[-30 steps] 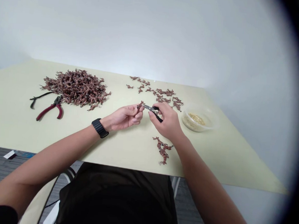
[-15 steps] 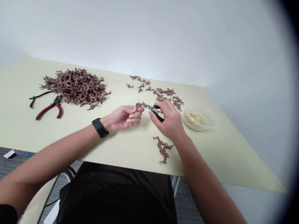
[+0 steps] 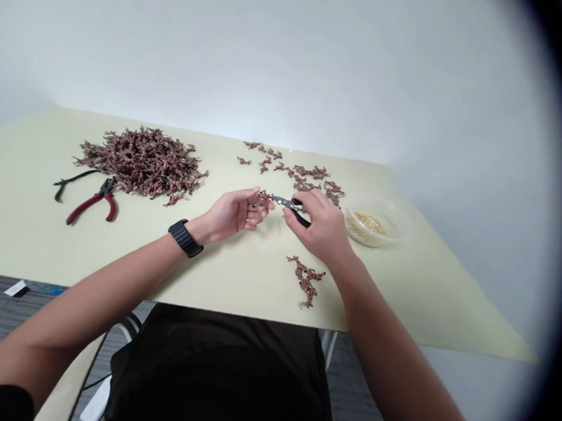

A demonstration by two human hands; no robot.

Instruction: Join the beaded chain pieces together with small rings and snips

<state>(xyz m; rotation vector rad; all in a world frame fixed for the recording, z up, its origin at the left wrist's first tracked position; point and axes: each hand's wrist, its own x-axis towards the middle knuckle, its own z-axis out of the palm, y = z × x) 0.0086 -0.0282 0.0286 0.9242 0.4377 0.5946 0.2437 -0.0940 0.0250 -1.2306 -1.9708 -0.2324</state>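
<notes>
Change: since a second earlier, I saw the left hand (image 3: 235, 212) roll palm-up and loosen from a tighter curl; the right hand (image 3: 322, 231) barely shifted.
Left hand: fingers were loosely curled and the thumb stretched forward, with a small brown piece (image 3: 263, 196) kept at the fingertips, just above the table (image 3: 238, 278).
Right hand: it was closed around the black handles of the small pliers (image 3: 288, 204), whose metal nose reached the small brown piece; I could not tell how far the nose was parted.
Wrist: a black watch (image 3: 185, 238) sat on the left arm.
Near the right wrist: a short brown cluster (image 3: 306, 279) lay on the table.
Right side: a clear bowl (image 3: 395, 234) of pale gold bits stood near the right hand.
Far side: scattered brown pieces (image 3: 307, 174) lay beyond both hands.
Left side: a big brown pile (image 3: 142, 161) lay well apart, with red-handled pliers (image 3: 91, 202) and a black tool (image 3: 71, 183) beside it.
</notes>
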